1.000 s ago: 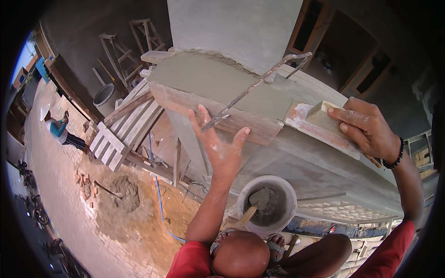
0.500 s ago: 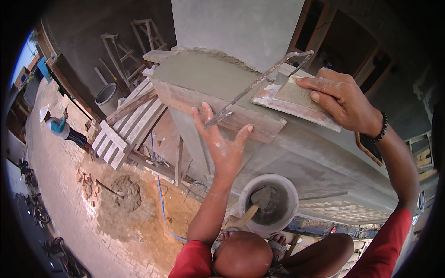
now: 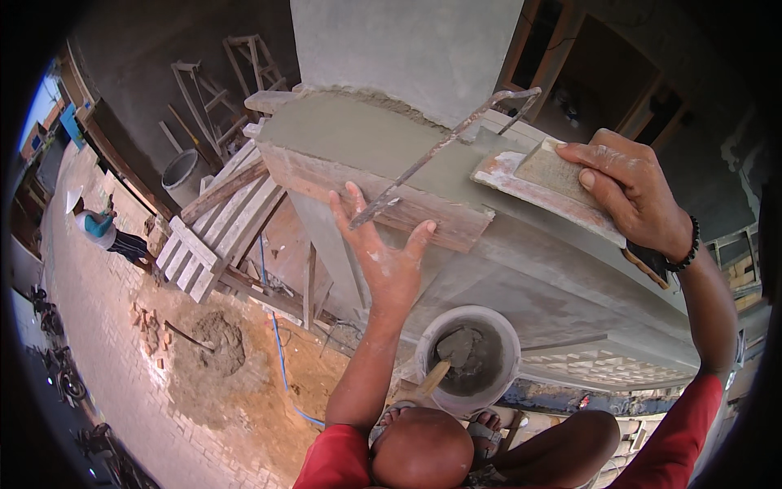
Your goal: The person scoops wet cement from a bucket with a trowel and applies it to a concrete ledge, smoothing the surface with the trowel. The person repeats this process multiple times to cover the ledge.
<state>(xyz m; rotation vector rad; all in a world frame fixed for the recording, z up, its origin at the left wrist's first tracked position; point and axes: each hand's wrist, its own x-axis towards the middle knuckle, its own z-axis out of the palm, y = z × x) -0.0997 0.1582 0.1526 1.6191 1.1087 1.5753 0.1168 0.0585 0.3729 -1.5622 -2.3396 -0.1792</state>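
My right hand [image 3: 635, 191] grips a flat plastering float [image 3: 505, 175], its face at the right end of a ledge topped with smooth grey mortar [image 3: 358, 130]. A wooden board [image 3: 305, 175] runs along the ledge's near edge. Against this board my left hand [image 3: 391, 265] is spread, thumb and fingers apart. A bent metal rod [image 3: 440, 151] slants across the ledge and the board, its lower end beside my left fingers; whether they touch it I cannot tell. Below stands a mortar bucket [image 3: 511, 350] with a trowel [image 3: 460, 346] in it.
A slatted wooden platform [image 3: 195, 253] adjoins the ledge on the left, with another bucket [image 3: 181, 175] behind it. On the ground lie a mortar heap [image 3: 216, 342] and a blue hose [image 3: 281, 350]. A person in a white hat [image 3: 98, 228] stands farther left. A plastered column [image 3: 399, 49] rises behind the ledge.
My right hand has moved the float rightward along the ledge, baring more mortar beside the rod. My left hand stays spread at the board. The whole view has shifted slightly.
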